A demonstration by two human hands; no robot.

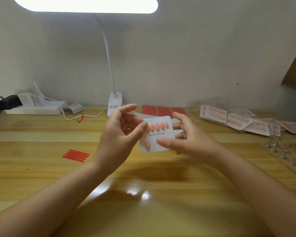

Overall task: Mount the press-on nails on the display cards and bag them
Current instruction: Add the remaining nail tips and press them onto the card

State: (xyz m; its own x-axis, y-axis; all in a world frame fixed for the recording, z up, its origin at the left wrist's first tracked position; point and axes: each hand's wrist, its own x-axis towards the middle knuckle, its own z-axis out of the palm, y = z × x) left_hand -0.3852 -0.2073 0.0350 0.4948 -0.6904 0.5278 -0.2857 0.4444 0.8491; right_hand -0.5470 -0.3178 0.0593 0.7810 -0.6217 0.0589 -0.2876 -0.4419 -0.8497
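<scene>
A white display card [159,139] printed "Handmade Nail" is held up above the table's middle. Several coral press-on nails sit in its top row and one lies at its lower left. My left hand [121,132] pinches the card's upper left corner with its thumb on the face. My right hand [183,139] holds the card's right side, thumb pressed on the lower front, fingers behind. Whether a clear bag surrounds the card I cannot tell.
Bagged finished cards [237,121] are piled at the back right. Red adhesive sheets [162,110] lie behind my hands. Red strips [76,155] lie at the left. A nail stand sheet [287,153] is at the right edge. A lamp base [115,103] and power strip [36,108] stand along the wall.
</scene>
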